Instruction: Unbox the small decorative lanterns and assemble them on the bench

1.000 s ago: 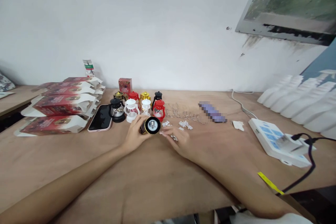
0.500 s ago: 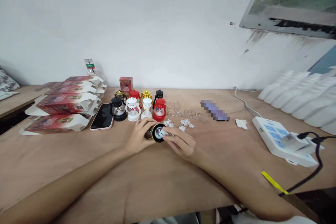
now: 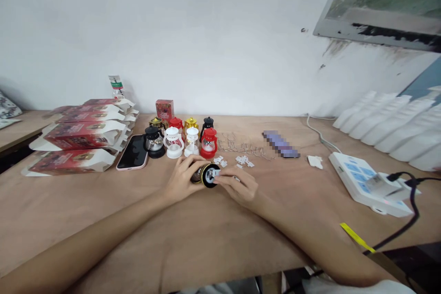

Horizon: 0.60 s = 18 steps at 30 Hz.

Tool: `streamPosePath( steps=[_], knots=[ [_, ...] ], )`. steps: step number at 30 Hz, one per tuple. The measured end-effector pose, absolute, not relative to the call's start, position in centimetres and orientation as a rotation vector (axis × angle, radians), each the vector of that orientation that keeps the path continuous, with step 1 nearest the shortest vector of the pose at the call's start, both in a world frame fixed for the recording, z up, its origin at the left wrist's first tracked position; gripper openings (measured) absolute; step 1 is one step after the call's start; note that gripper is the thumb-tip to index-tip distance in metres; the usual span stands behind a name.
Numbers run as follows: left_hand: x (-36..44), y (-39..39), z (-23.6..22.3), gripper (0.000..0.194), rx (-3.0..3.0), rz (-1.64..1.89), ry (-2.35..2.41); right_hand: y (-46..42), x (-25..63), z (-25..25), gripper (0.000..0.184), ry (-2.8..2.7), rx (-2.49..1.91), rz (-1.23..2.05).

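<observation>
My left hand (image 3: 185,178) is wrapped round a small dark lantern with gold trim (image 3: 197,175), tipped on its side so its round black base faces me and to the right. At that base, the fingers of my right hand (image 3: 239,184) pinch a small white plastic piece (image 3: 216,172). Its edge lies against the base's opening; how far in it sits I cannot tell. Just beyond my hands, small white pieces (image 3: 244,161) lie in loose clusters. Behind them stand several mini lanterns, among them a red one (image 3: 208,143), a white one (image 3: 173,142) and a black one (image 3: 155,142).
Thin wire handles (image 3: 245,148) lie right of the lanterns. Flattened red boxes (image 3: 82,135) are stacked at left beside a phone (image 3: 132,152). A purple pixelated item (image 3: 280,144), a white power strip (image 3: 370,183) with cables, and white foam-like pieces (image 3: 392,128) occupy the right.
The white piece and my right fingers have shifted slightly right at the lantern's base, showing more of its inside. My left hand keeps its hold. The whole view has moved slightly.
</observation>
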<state>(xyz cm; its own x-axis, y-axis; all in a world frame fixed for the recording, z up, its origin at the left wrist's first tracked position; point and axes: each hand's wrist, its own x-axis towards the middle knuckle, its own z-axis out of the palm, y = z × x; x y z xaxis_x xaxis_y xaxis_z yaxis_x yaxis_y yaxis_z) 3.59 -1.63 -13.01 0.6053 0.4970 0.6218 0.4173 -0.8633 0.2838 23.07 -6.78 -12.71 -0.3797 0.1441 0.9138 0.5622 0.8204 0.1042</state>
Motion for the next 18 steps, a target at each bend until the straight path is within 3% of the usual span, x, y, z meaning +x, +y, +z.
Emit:
streamPosePath(
  steps=[18],
  knots=[
    [3.55,-1.89,-13.04,0.036,2.816,1.176,0.867,-6.63,23.23,-13.41,0.055,-2.007,-0.559,-0.607]
  ],
)
